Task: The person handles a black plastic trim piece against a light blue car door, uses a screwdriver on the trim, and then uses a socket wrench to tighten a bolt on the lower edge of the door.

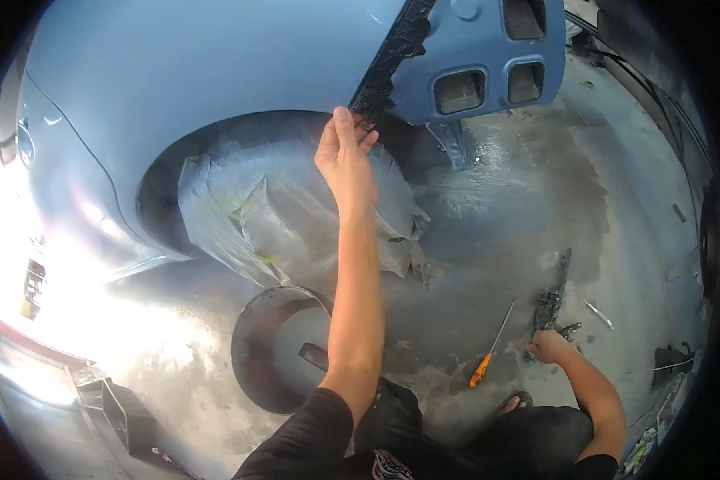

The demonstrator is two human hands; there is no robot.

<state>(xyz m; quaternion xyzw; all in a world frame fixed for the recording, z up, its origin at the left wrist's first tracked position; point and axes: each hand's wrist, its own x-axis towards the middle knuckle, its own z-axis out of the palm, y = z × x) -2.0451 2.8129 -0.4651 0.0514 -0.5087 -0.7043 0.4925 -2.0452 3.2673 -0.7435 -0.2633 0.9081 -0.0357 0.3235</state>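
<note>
My left hand [346, 152] is raised, its thumb and fingers pinched on the lower end of a black plastic bracket strip [390, 60] lying along the edge of the pale blue car body [216, 56]. Low at the right, my right hand [549, 346] is closed on a black plastic piece [547, 308] at floor level. An orange-handled screwdriver [480, 370] lies just left of that hand, and a small silver tool [598, 314] lies to its right.
Crumpled plastic sheeting [256, 216] covers the wheel below the arch. A dark bucket [260, 344] stands behind my left forearm. A blue rear panel [496, 88] with square openings juts out at upper right. A black angular object [128, 416] sits at lower left on the wet-patched floor [632, 240].
</note>
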